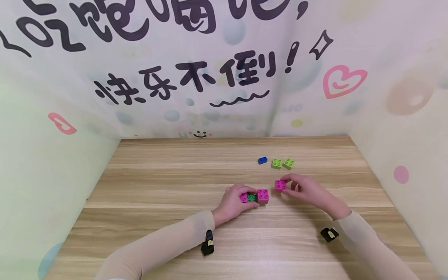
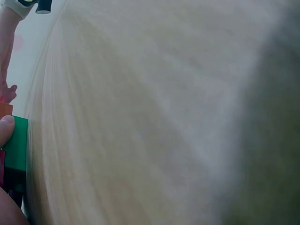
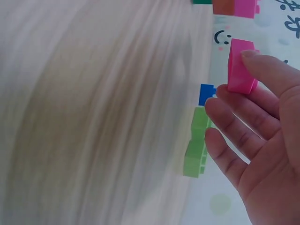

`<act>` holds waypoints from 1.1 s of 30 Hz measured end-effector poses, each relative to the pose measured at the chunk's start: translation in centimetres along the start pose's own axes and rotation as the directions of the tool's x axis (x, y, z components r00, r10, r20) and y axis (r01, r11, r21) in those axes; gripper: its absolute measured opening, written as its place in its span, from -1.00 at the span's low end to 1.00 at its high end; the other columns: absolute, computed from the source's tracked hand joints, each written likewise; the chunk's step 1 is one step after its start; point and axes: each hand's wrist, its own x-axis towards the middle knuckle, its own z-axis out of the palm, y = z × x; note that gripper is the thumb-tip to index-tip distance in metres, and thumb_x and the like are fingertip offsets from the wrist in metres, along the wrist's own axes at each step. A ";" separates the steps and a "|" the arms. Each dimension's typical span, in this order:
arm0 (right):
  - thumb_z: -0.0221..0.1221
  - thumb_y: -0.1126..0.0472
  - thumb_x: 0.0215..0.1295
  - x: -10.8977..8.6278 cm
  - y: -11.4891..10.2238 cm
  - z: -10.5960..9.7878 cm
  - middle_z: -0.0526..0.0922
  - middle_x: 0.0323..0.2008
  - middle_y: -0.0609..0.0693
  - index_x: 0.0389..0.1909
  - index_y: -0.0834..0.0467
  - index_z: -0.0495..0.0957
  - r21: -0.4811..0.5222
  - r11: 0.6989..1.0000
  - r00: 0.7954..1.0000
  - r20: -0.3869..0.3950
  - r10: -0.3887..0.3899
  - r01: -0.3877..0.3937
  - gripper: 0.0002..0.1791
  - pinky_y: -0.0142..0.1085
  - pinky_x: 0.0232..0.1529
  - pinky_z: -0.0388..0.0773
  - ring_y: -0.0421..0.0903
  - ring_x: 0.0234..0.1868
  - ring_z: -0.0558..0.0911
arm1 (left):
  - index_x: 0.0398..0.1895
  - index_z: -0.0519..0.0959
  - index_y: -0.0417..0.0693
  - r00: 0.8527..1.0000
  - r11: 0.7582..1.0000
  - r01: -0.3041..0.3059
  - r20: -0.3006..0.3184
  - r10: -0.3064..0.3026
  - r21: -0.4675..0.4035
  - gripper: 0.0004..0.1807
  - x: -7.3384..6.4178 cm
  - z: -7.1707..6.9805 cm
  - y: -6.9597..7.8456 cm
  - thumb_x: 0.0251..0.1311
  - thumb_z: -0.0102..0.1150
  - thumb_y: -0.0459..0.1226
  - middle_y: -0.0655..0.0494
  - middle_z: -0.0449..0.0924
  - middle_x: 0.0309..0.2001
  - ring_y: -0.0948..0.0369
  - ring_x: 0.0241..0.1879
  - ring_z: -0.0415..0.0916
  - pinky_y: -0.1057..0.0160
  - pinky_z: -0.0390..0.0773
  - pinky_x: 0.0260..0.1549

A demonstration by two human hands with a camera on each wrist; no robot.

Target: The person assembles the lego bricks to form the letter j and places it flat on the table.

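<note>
My left hand (image 1: 235, 202) grips a joined set of toy bricks low over the wooden table. In the set are a green brick (image 1: 251, 198), a pink brick beside it, and a taller right end topped by a pink brick (image 1: 263, 195). Under that top brick an orange brick (image 3: 223, 7) shows in the right wrist view. The left thumb presses near the green brick's edge in the left wrist view. Right of the set, my right hand (image 1: 311, 192) pinches a loose pink brick (image 1: 280, 185) between thumb and fingertips, studs up, held apart from the set.
Behind the hands lie a small blue brick (image 1: 262, 160), a lime green brick (image 1: 276, 163) and a second lime brick (image 1: 288, 163), side by side on the table (image 1: 175, 163). Printed cloth walls (image 1: 196, 112) stand at the back and both sides.
</note>
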 end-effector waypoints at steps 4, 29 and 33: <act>0.39 0.18 0.37 0.0 -0.5 0.0 0.69 -0.21 -0.16 0.14 0.12 0.64 0.004 1.000 0.999 -0.015 -0.031 0.031 -0.64 -0.34 -0.32 0.60 -0.28 -0.31 0.57 | 0.15 0.71 0.12 1.000 1.000 -0.004 0.000 0.004 -0.005 -0.51 0.0 0.0 -0.1 0.17 0.53 0.00 0.22 0.71 0.09 0.21 0.11 0.54 0.05 0.35 0.21; 0.37 0.21 0.37 1.0 -3.9 0.6 0.72 -0.11 -0.16 0.15 0.12 0.64 -0.023 0.986 0.987 -0.007 -0.163 0.163 -0.64 -0.36 -0.30 0.59 -0.33 -0.27 0.56 | 0.16 0.71 0.11 1.000 1.000 -0.014 0.002 0.014 -0.003 -0.51 0.0 -0.1 0.0 0.16 0.54 -0.01 0.21 0.71 0.09 0.22 0.09 0.54 0.04 0.34 0.20; 0.36 0.18 0.40 1.2 -4.2 0.9 0.71 -0.08 -0.16 0.17 0.09 0.62 0.000 0.989 0.989 0.016 -0.145 0.145 -0.64 -0.36 -0.28 0.59 -0.30 -0.25 0.57 | 0.14 0.71 0.11 1.000 1.000 -0.014 0.005 0.014 -0.006 -0.52 0.1 -0.1 0.0 0.16 0.55 -0.03 0.22 0.72 0.08 0.23 0.08 0.53 0.06 0.34 0.19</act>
